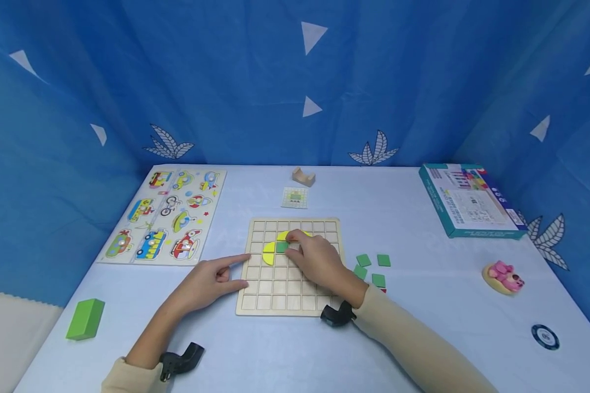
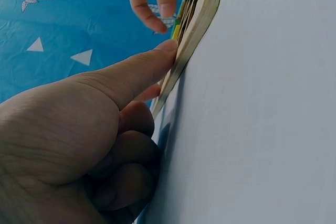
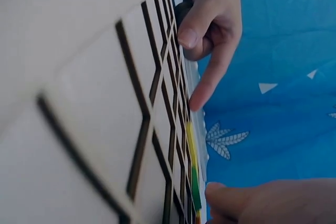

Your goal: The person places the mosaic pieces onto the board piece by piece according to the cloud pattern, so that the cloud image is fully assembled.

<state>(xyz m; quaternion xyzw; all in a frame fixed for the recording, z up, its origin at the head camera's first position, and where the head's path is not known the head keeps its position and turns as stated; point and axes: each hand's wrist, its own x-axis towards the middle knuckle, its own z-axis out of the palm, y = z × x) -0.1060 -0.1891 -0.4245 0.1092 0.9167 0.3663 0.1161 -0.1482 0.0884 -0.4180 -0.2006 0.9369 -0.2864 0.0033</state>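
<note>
A square wooden grid board (image 1: 275,303) lies on the table, with yellow curved pieces (image 1: 268,257) and a square green tile (image 1: 281,247) on it. My right hand (image 1: 317,259) reaches over the board and pinches the green tile between thumb and index finger, at its right side. My left hand (image 1: 206,284) touches the board's left edge with straight index finger and thumb. The left wrist view shows that hand's (image 2: 79,124) other fingers curled in. In the right wrist view, a fingertip of the right hand (image 3: 262,200) comes right up to the green tile (image 3: 196,188).
Several loose green tiles (image 1: 378,280) lie right of the board. Behind it are a pattern card (image 1: 295,197) and a notched wooden block (image 1: 304,177). A vehicle puzzle (image 1: 169,218) and green block (image 1: 86,319) stand left; a box (image 1: 472,202), pink figurine (image 1: 503,277) and round chip (image 1: 545,337) right.
</note>
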